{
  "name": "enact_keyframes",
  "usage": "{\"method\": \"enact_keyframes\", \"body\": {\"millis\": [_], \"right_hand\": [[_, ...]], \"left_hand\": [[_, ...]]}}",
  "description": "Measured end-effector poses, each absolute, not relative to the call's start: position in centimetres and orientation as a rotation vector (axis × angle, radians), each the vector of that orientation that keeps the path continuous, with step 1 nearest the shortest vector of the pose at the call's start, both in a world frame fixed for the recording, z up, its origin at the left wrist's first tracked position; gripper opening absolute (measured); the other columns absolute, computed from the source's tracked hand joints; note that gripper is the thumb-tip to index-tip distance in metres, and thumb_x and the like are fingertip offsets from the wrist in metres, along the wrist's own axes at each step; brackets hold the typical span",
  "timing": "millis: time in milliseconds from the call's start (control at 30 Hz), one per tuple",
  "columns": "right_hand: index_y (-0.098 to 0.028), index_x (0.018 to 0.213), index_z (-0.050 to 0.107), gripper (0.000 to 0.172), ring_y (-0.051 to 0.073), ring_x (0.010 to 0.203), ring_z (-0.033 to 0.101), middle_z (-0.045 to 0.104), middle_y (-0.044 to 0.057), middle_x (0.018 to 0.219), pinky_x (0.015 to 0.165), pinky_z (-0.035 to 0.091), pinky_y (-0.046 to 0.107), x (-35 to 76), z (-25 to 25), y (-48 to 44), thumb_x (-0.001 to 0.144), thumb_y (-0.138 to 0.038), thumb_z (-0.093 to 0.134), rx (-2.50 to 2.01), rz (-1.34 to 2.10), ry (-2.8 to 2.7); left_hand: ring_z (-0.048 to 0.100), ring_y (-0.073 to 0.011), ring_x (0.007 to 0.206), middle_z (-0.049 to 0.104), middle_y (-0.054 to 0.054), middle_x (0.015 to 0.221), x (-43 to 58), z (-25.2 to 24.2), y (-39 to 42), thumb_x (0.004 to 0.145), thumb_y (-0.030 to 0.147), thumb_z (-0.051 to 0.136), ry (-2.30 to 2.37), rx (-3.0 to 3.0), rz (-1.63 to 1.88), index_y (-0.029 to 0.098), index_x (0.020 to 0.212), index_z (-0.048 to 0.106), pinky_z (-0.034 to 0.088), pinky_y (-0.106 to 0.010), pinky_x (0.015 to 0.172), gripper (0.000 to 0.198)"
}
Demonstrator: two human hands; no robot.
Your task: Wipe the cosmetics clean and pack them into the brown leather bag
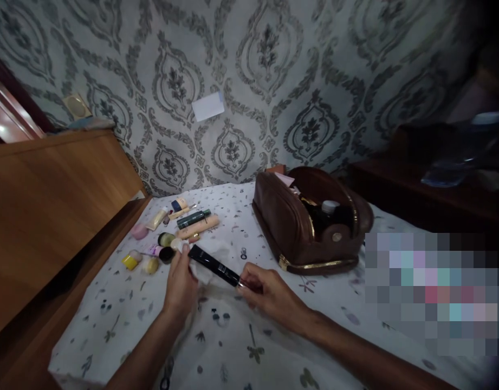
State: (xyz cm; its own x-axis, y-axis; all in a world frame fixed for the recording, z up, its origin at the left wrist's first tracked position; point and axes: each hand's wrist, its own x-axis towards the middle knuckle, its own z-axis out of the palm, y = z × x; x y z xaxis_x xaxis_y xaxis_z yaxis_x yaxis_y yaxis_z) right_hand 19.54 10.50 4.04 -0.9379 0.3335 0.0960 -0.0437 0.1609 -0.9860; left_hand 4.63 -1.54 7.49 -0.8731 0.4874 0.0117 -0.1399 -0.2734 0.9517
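My right hand is closed round one end of a slim black cosmetic tube, which slants up to the left above the bed sheet. My left hand grips a thin white tissue, whose folds hang behind the tube. The tube's far end lies close to the left fingertips. Just beyond that hand are several cosmetics, among them a dark green tube, a peach tube, a pink jar and a yellow-capped item. To the right stands a brown toiletry bag, unzipped, with a white-capped bottle inside.
A patterned sheet covers the bed. On the left rises a wooden board, and the papered wall closes off the back. A dark bedside table at the right carries a clear bottle. The lower right is pixelated.
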Motion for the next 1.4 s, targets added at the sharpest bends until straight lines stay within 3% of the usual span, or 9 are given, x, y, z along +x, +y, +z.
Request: {"method": "enact_keyframes", "body": {"millis": [200, 433, 567, 667, 767, 833, 900, 1067, 1400], "right_hand": [[-0.021, 0.076, 0.043, 0.035, 0.010, 0.049, 0.049, 0.056, -0.003, 0.065, 0.048, 0.041, 0.022, 19.0, 3.7, 10.7, 0.084, -0.050, 0.060, -0.168, 1.972, -1.955], [-0.020, 0.073, 0.046, 0.026, 0.013, 0.057, 0.052, 0.055, -0.002, 0.062, 0.053, 0.039, 0.022, 19.6, 4.9, 10.9, 0.084, -0.041, 0.055, -0.277, 1.691, -2.063], [-0.017, 0.067, 0.060, 0.012, 0.014, 0.057, 0.053, 0.061, 0.000, 0.060, 0.056, 0.032, 0.024, 20.3, 6.3, 10.4, 0.074, -0.027, 0.062, -0.440, 1.208, -2.486], [-0.016, 0.055, 0.056, 0.022, 0.012, 0.051, 0.047, 0.053, -0.002, 0.051, 0.053, 0.030, 0.025, 20.9, 7.7, 10.4, 0.073, -0.027, 0.063, -0.518, 1.102, -2.494], [-0.016, 0.075, 0.061, 0.018, 0.012, 0.053, 0.048, 0.051, -0.004, 0.054, 0.053, 0.033, 0.023, 22.0, 9.3, 11.2, 0.079, -0.033, 0.061, -0.531, 1.186, -2.223], [-0.015, 0.104, 0.058, 0.032, 0.012, 0.055, 0.049, 0.052, -0.005, 0.059, 0.052, 0.036, 0.022, 23.0, 10.4, 12.0, 0.084, -0.040, 0.059, -0.498, 1.283, -2.041], [-0.016, 0.114, 0.053, 0.040, 0.011, 0.055, 0.048, 0.050, -0.006, 0.063, 0.050, 0.037, 0.021, 24.3, 11.3, 12.9, 0.086, -0.044, 0.058, -0.418, 1.394, -1.945], [-0.018, 0.101, 0.056, 0.033, 0.009, 0.056, 0.047, 0.052, -0.003, 0.074, 0.046, 0.040, 0.019, 27.9, 13.3, 14.9, 0.085, -0.046, 0.062, -0.254, 1.624, -1.834], [-0.021, 0.101, 0.060, 0.014, 0.008, 0.050, 0.047, 0.049, -0.005, 0.064, 0.044, 0.034, 0.019, 35.1, 17.1, 20.2, 0.088, -0.026, 0.057, -0.394, 1.306, -1.829]], "left_hand": [[0.065, -0.0237, 0.107, 0.072, -0.007, 0.101, 8.9, 6.3, 0.5, 0.084, 0.067, 0.052, 1.615, 0.532, 2.040, 0.020, 0.112, 0.061, 0.052, -0.034, 0.091, 0.055], [0.047, -0.0256, 0.131, 0.065, -0.010, 0.125, 10.8, 5.2, 0.2, 0.081, 0.059, 0.061, 1.832, 0.829, 1.722, 0.017, 0.118, 0.063, 0.031, -0.033, 0.113, 0.056], [0.055, -0.0251, 0.121, 0.064, -0.011, 0.123, 10.1, 5.5, -0.2, 0.084, 0.059, 0.058, 1.870, 0.975, 1.667, 0.017, 0.124, 0.058, 0.039, -0.034, 0.107, 0.059], [0.062, -0.0224, 0.106, 0.067, -0.010, 0.117, 10.0, 5.7, -0.6, 0.087, 0.059, 0.053, 1.987, 1.033, 1.642, 0.016, 0.126, 0.055, 0.048, -0.031, 0.094, 0.058], [0.066, -0.0213, 0.092, 0.070, -0.008, 0.106, 10.0, 5.8, -0.8, 0.090, 0.060, 0.047, 2.081, 1.108, 1.613, 0.016, 0.129, 0.054, 0.053, -0.029, 0.077, 0.059], [0.066, -0.0243, 0.099, 0.070, -0.010, 0.109, 10.1, 6.0, -0.6, 0.089, 0.061, 0.046, 2.134, 1.255, 1.600, 0.016, 0.125, 0.057, 0.054, -0.032, 0.083, 0.059], [0.063, -0.0274, 0.112, 0.069, -0.011, 0.117, 10.4, 6.2, -0.2, 0.089, 0.061, 0.046, 2.184, 1.407, 1.591, 0.017, 0.119, 0.063, 0.050, -0.037, 0.097, 0.056], [0.066, -0.0269, 0.111, 0.071, -0.009, 0.119, 11.9, 6.8, 1.7, 0.093, 0.057, 0.042, 2.181, 1.721, 1.497, 0.021, 0.120, 0.065, 0.053, -0.035, 0.094, 0.050], [0.067, -0.0274, 0.106, 0.073, -0.010, 0.111, 13.8, 6.3, 5.3, 0.090, 0.058, 0.043, 2.357, 1.782, 1.511, 0.022, 0.113, 0.069, 0.056, -0.034, 0.089, 0.050]]}}
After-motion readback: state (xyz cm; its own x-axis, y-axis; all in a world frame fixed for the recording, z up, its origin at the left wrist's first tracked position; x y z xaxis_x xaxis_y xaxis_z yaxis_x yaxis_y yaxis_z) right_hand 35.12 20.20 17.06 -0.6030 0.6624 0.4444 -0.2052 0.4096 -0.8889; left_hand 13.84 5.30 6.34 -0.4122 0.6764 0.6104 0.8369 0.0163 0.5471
